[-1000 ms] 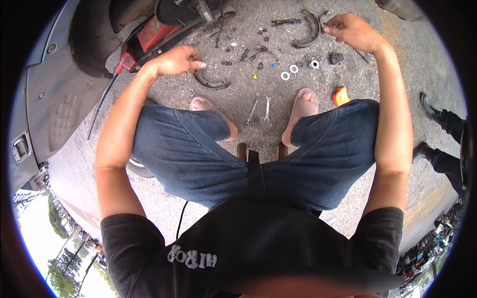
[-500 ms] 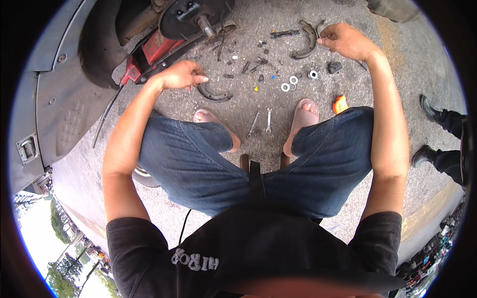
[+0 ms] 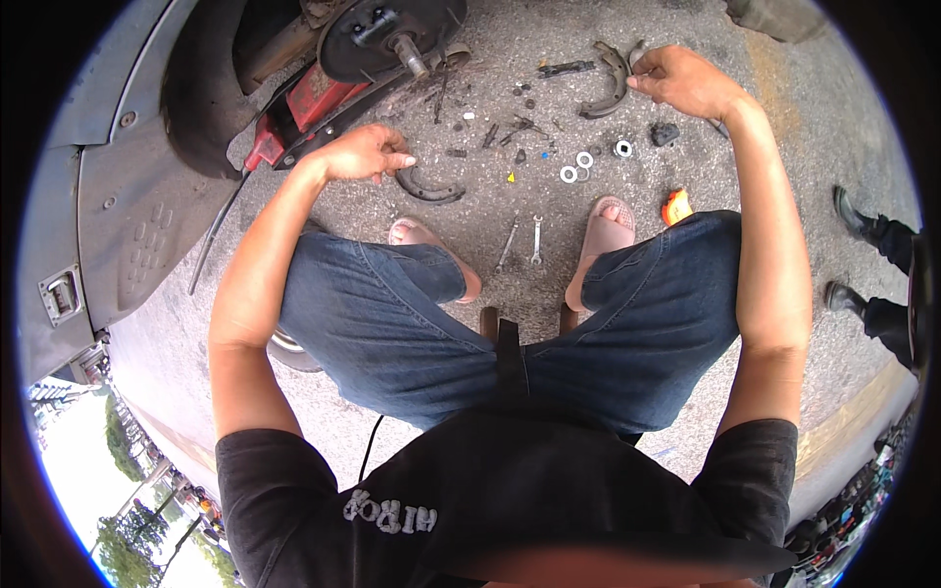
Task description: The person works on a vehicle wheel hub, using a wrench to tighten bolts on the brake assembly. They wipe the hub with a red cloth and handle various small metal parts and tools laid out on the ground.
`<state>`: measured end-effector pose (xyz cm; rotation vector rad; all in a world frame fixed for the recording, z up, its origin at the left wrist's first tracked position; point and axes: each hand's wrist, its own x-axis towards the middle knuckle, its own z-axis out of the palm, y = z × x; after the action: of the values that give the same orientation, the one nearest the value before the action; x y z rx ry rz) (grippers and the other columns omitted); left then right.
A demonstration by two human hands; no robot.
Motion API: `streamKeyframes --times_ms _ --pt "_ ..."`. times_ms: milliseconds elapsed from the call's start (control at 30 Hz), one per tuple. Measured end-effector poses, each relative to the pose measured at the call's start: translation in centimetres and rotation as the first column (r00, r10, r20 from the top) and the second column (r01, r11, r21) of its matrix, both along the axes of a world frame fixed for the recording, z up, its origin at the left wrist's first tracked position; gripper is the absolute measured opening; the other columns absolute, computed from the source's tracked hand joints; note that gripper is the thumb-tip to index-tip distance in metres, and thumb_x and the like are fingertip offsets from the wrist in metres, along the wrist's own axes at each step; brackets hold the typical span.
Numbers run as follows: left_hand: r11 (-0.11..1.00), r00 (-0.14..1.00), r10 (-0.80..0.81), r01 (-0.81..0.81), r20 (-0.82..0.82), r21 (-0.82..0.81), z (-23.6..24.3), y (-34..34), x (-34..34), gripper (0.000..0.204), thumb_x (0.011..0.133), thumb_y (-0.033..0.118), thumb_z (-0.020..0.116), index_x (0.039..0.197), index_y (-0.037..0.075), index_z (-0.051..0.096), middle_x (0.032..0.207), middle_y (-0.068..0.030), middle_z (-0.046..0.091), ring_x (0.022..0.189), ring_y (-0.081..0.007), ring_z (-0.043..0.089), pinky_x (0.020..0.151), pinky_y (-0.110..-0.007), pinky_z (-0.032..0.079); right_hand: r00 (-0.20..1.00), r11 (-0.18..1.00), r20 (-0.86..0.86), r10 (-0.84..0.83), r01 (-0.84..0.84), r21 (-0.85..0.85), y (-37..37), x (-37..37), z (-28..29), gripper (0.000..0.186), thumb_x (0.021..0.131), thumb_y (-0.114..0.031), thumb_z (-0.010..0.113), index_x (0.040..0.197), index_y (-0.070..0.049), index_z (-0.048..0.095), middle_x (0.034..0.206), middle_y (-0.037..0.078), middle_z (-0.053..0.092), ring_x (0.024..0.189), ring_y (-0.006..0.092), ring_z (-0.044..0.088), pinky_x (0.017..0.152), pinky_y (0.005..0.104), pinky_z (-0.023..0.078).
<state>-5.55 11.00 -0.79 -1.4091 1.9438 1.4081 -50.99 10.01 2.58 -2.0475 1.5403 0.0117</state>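
Note:
My left hand (image 3: pixel 368 154) is closed, with thumb and fingertips at the upper end of a dark curved brake shoe (image 3: pixel 428 189) on the ground. My right hand (image 3: pixel 686 80) pinches a second brake shoe (image 3: pixel 636 56) at the far right; most of that one is hidden behind the fingers. Just left of it lies another brake shoe (image 3: pixel 616 86), its curve bulging to the right. A dark bit of something (image 3: pixel 718 125) peeks out beside my right wrist, too covered to name.
A vehicle's hub with a threaded shaft (image 3: pixel 407 54) and a red jack (image 3: pixel 319 98) stand far left. Between my hands lie washers (image 3: pixel 576 167), a dark lump (image 3: pixel 664 133) and small parts. Two wrenches (image 3: pixel 536 241) sit between my feet, an orange tool (image 3: pixel 676 207) by my right knee.
The whole view has shifted slightly. Both hands keep the same places at the brake shoes.

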Motion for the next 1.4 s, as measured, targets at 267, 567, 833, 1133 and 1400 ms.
streamKeyframes --times_ms 267,567,833,1133,1400 --pt "1.0 1.0 0.002 -0.003 0.012 0.008 -0.1 -0.1 0.1 0.041 0.098 0.037 0.068 0.107 -0.003 0.067 0.084 -0.0095 0.067 0.072 -0.0149 0.064 0.064 -0.031 0.055 1.0 1.0 -0.001 -0.023 0.023 -0.013 0.1 0.0 -0.3 0.044 0.096 -0.033 0.067 0.117 0.006 0.067 0.1 0.019 0.074 0.088 0.0255 0.072 0.081 0.0376 0.056" --pt "1.0 1.0 -0.006 0.006 -0.007 0.0 -1.1 -0.3 0.7 0.043 0.097 0.037 0.068 0.109 -0.004 0.068 0.084 -0.0107 0.069 0.069 -0.0161 0.065 0.062 -0.032 0.055 1.0 1.0 0.003 -0.014 0.014 -0.017 0.2 -0.1 -0.1 0.044 0.096 -0.033 0.067 0.116 0.006 0.067 0.1 0.02 0.074 0.088 0.0259 0.072 0.081 0.038 0.056" --pt "1.0 1.0 -0.004 0.004 -0.008 0.003 -0.5 -0.1 0.3 0.042 0.097 0.036 0.069 0.109 -0.004 0.068 0.085 -0.0113 0.069 0.074 -0.0165 0.066 0.063 -0.032 0.055 0.999 0.999 0.012 -0.036 0.036 -0.027 0.4 -0.1 0.0 0.043 0.094 -0.034 0.068 0.115 0.004 0.07 0.103 0.021 0.073 0.094 0.0292 0.071 0.086 0.0391 0.055" --pt "1.0 1.0 0.009 -0.008 -0.018 0.011 -1.0 -0.2 0.6 0.041 0.097 0.036 0.068 0.108 -0.004 0.068 0.085 -0.011 0.068 0.074 -0.0161 0.065 0.063 -0.032 0.055 0.998 0.999 0.032 -0.046 0.046 -0.003 0.3 -0.1 0.1 0.042 0.091 -0.035 0.07 0.112 0.001 0.074 0.107 0.023 0.073 0.103 0.035 0.07 0.092 0.0414 0.053" --pt "1.0 1.0 0.008 -0.008 -0.009 0.013 -0.9 -0.2 0.5 0.04 0.098 0.035 0.068 0.107 -0.003 0.067 0.084 -0.0089 0.066 0.076 -0.0147 0.064 0.064 -0.03 0.055 0.998 0.999 0.038 -0.045 0.045 -0.002 0.2 -0.1 0.0 0.041 0.091 -0.035 0.07 0.111 0.001 0.074 0.107 0.022 0.073 0.103 0.0347 0.07 0.093 0.0413 0.053"
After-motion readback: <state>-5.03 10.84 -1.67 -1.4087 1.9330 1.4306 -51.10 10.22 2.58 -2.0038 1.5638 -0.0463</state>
